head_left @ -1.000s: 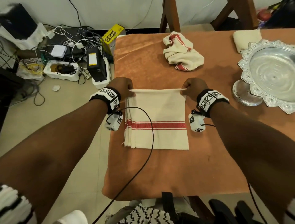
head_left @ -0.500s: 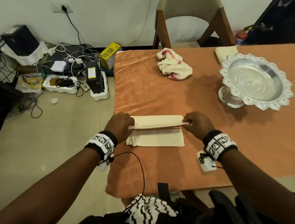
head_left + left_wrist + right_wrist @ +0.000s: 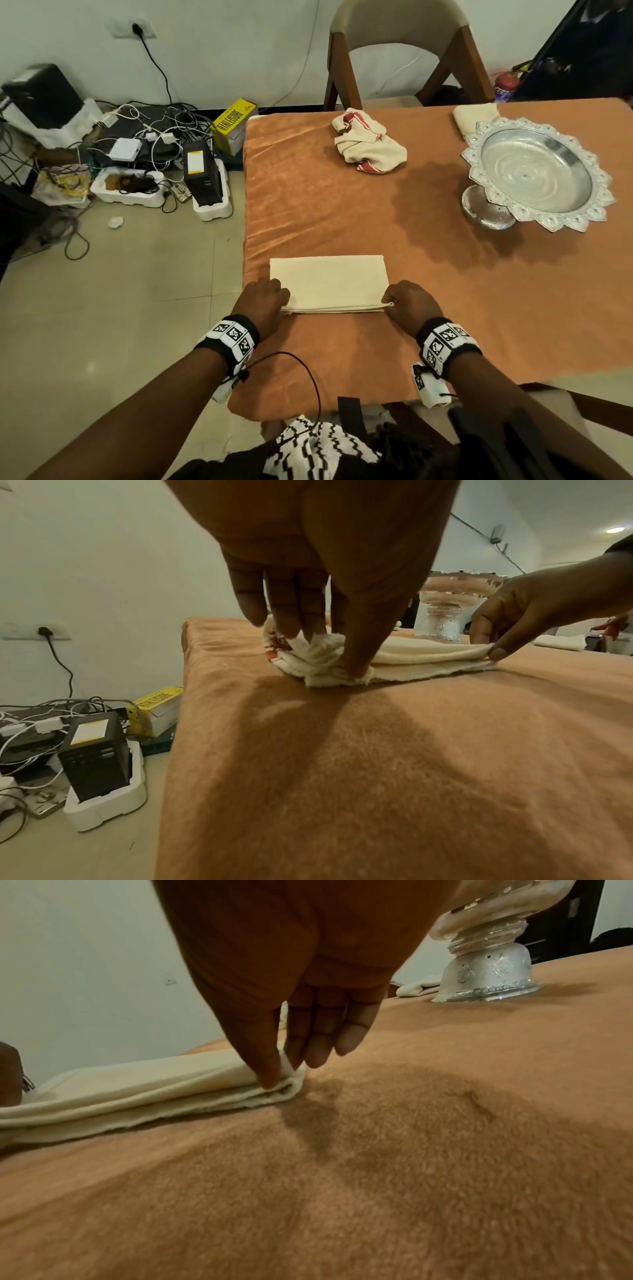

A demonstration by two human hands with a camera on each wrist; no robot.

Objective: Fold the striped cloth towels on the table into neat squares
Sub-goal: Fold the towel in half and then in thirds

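A cream towel (image 3: 329,282) lies folded into a flat rectangle near the table's front left edge, its red stripe hidden inside. My left hand (image 3: 265,298) pinches the near left corner (image 3: 329,653) between thumb and fingers. My right hand (image 3: 407,301) pinches the near right corner (image 3: 284,1080) the same way. A second towel (image 3: 368,144), cream with red stripes, sits crumpled at the far middle of the table.
A silver pedestal tray (image 3: 537,171) stands at the right, with a folded cream cloth (image 3: 474,116) behind it. A chair (image 3: 400,51) stands beyond the far edge. Boxes and cables (image 3: 137,164) clutter the floor on the left. The table wears an orange cover (image 3: 479,291).
Both hands carried the towel's far edge toward me and laid it on the near edge, halving it and hiding the red stripe. The head view rose and pulled back.
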